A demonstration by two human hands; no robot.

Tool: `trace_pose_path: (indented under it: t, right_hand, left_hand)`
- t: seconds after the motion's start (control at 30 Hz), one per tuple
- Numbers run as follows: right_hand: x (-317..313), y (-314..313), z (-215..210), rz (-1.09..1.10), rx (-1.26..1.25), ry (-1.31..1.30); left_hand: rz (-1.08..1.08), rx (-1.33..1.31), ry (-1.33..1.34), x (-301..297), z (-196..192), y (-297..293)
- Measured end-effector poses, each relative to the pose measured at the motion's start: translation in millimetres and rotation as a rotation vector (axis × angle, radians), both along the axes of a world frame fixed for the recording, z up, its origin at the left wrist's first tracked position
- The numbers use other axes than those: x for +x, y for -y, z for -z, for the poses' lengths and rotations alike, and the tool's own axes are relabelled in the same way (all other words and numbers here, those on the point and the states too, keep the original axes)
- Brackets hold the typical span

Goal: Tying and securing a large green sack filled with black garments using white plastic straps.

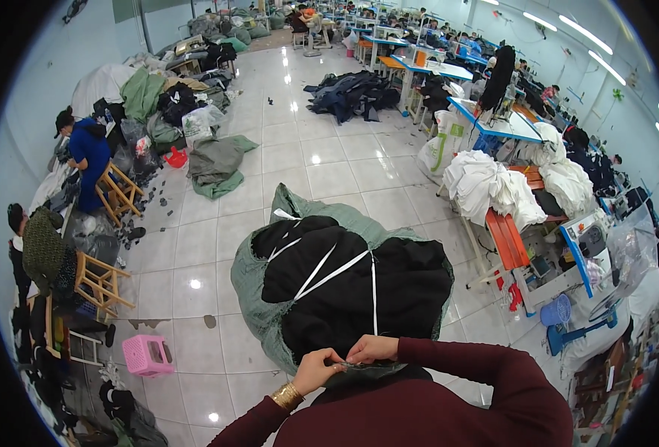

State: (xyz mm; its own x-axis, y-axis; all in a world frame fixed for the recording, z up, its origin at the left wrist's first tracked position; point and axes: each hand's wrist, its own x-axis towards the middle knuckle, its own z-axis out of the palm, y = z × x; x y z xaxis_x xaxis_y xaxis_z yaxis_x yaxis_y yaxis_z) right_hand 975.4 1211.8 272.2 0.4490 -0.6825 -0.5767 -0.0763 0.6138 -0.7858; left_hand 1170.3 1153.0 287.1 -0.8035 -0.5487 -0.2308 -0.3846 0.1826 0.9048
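Note:
A big green woven sack (251,316) stands in front of me, its mouth spread wide. Black cloth (344,279) fills it in a bulging heap, with white straps (375,294) running across the top. At the sack's near rim my left hand (316,370) is closed, thumb and fingers pinching the edge. Close beside it, almost touching, my right hand (374,349) pinches the same edge with bent fingers. Whether something small, such as a thread, is also between the fingertips is too fine to make out. A gold-coloured bracelet (287,395) circles my left wrist.
A pink plastic stool (147,354) is on the tiles at left. Two people sit on wooden stools (119,195) along the left wall. An orange bench (506,237) with white cloth (486,182) and sewing tables (495,119) line the right. Dark garments (353,95) lie farther ahead.

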Motion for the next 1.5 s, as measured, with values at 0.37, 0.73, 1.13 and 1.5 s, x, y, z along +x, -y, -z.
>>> trace_pose_path:
  t: [0.37,0.73,1.13,1.5]
  right_hand:
    - [11,7,-4,-0.183,-0.063,-0.160]
    - [20,7,2,-0.042,0.048,-0.080]
    - [24,0,-4,0.016,-0.127,-0.296]
    - [20,7,-2,-0.069,-0.068,-0.219]
  left_hand:
    - [-0.446,-0.425,-0.259,1,-15,-17]
    - [-0.143,-0.115,0.205,9,3,-33]
    - [-0.066,-0.408,0.304,1,12,-42]
    - [-0.031,-0.057,0.313,-1,-7,-36]
